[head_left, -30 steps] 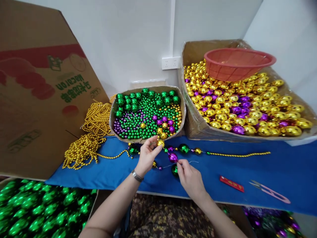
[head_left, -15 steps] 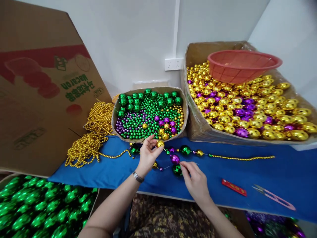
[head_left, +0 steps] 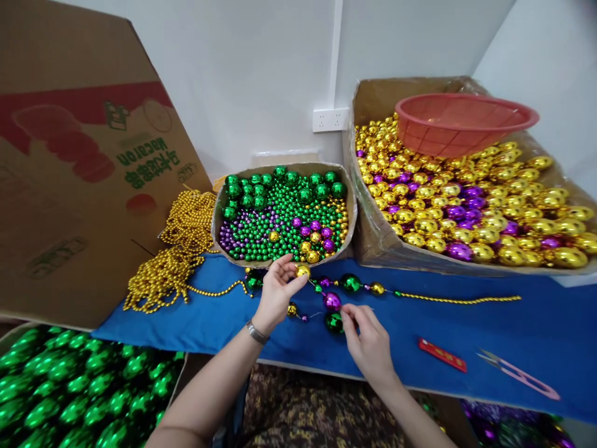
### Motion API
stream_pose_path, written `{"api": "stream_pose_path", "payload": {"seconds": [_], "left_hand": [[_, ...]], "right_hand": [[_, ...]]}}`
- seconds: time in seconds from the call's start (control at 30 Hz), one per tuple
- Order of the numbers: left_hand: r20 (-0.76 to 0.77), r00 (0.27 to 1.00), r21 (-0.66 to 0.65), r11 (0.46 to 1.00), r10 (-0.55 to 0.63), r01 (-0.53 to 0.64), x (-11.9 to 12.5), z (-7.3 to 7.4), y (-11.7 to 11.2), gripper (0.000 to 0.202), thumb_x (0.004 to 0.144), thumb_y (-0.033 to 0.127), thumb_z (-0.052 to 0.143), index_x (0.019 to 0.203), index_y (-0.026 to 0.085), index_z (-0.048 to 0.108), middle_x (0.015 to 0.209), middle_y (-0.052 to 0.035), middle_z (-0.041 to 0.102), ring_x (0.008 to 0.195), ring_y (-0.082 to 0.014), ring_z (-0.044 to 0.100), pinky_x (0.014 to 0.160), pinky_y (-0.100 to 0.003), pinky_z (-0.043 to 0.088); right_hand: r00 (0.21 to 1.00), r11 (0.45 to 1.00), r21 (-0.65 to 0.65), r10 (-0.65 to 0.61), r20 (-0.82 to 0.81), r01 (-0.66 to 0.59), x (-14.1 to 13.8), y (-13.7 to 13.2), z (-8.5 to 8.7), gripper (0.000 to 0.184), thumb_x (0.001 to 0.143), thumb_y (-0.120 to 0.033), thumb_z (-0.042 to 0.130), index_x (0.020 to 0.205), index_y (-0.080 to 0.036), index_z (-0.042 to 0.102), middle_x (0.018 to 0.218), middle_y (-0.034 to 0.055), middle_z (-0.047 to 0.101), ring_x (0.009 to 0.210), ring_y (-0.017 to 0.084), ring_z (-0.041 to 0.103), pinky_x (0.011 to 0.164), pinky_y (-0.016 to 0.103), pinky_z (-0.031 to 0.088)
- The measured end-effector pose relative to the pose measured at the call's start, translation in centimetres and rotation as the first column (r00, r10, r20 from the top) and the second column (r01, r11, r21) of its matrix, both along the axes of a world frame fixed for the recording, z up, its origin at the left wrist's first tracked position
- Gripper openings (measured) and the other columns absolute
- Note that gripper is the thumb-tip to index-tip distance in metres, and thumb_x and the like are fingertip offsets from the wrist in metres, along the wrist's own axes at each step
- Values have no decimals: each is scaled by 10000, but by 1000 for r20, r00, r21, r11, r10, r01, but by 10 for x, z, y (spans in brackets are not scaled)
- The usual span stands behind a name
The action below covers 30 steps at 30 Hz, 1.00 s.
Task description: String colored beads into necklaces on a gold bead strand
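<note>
My left hand (head_left: 278, 291) is closed, with a shiny gold bead (head_left: 303, 272) held at its thumb and fingertips. From that bead a strand runs down past a small green bead (head_left: 318, 289) to a purple bead (head_left: 331, 302). My right hand (head_left: 368, 342) pinches thin thread right beside the purple bead; a fine end pokes out above the knuckles. Just under the purple bead rests a large green bead (head_left: 334, 322), touching or close to the right fingertips. Behind the hands lies a strung row with another large green bead (head_left: 351, 283) and a gold bead chain (head_left: 459, 297).
A shallow box (head_left: 353, 227) of green, purple and gold beads stands behind the hands. Right of it, a large carton (head_left: 373, 239) of gold beads carries a red basket (head_left: 466, 127). Pink thread snips (head_left: 522, 374) and a red packet (head_left: 442, 354) lie on blue cloth (head_left: 392, 367). Gold chains (head_left: 163, 280) are heaped left.
</note>
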<state>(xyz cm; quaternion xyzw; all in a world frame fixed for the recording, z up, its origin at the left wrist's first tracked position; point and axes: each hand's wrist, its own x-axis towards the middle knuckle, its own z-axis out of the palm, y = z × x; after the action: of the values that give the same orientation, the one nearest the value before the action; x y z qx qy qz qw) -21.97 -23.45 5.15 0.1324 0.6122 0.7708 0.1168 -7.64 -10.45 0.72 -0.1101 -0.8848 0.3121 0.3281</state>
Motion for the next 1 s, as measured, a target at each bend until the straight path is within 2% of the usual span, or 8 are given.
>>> {"api": "stream_pose_path", "payload": {"seconds": [0.23, 0.5, 0.57, 0.63, 0.73, 0.9, 0.97, 1.0], "left_hand": [[-64, 996, -41, 998, 55, -57, 4, 2, 1, 551, 638, 233, 770, 1130, 208, 524, 931, -19, 567, 882, -128, 578, 822, -277, 487], [-13, 999, -40, 998, 51, -52, 5, -3, 3, 573, 619, 239, 782, 1128, 207, 522, 916, -10, 558, 868, -127, 575, 785, -264, 486], [-8, 999, -38, 998, 47, -47, 5, -5, 3, 583, 621, 236, 780, 1136, 210, 509, 921, -10, 551, 871, -128, 572, 775, -261, 490], [-11, 998, -50, 997, 58, -58, 6, -6, 3, 588, 624, 234, 778, 1141, 208, 500, 926, -15, 544, 874, -133, 569, 765, -262, 494], [-45, 999, -82, 997, 12, -15, 11, -4, 2, 585, 639, 245, 770, 1154, 211, 494, 961, -30, 541, 912, -152, 566, 777, -277, 498], [-214, 963, -201, 972, -164, 121, -17, 15, -17, 467, 773, 325, 646, 1200, 210, 495, 1030, -78, 611, 952, -191, 582, 815, -326, 483], [-362, 925, -409, 911, -118, -44, -53, 26, -32, 282, 827, 321, 568, 1073, 184, 583, 1010, -95, 633, 953, -210, 581, 859, -349, 453], [-436, 894, -549, 817, -100, -176, -73, 30, -40, 216, 807, 287, 592, 991, 176, 612, 999, -100, 636, 980, -229, 566, 903, -368, 420]], "right_hand": [[998, 996, 83, -36, -43, 40, 0, -5, -4, 160, 925, -256, 457, 947, -186, 600, 787, 50, 610, 707, 155, 606, 675, 261, 468], [996, 965, -257, 67, 54, -51, -2, -4, -6, 183, 898, -339, 489, 902, -210, 619, 812, 48, 633, 729, 170, 628, 685, 281, 495], [986, 859, -505, 143, 85, -81, -5, -3, -12, 221, 880, -400, 508, 951, -212, 600, 831, 45, 639, 727, 175, 644, 673, 290, 522], [980, 685, -723, 191, 61, -88, -10, -3, -17, 305, 839, -462, 556, 1008, -208, 562, 822, 36, 635, 698, 172, 651, 649, 295, 542], [986, 482, -873, 165, 10, -71, -17, -6, -18, 420, 732, -498, 678, 995, -203, 534, 774, 15, 626, 648, 159, 637, 624, 295, 544], [992, 341, -937, 123, -39, -80, -20, -4, -12, 433, 673, -464, 744, 940, -204, 525, 749, -3, 618, 602, 129, 605, 577, 253, 508], [990, 329, -939, 125, -67, -105, -18, -1, -11, 420, 679, -452, 741, 938, -206, 520, 744, -8, 603, 598, 127, 598, 555, 245, 494], [989, 328, -937, 129, -78, -116, -16, 1, -11, 413, 684, -447, 738, 939, -207, 518, 742, -8, 596, 597, 128, 595, 547, 244, 490]]}}
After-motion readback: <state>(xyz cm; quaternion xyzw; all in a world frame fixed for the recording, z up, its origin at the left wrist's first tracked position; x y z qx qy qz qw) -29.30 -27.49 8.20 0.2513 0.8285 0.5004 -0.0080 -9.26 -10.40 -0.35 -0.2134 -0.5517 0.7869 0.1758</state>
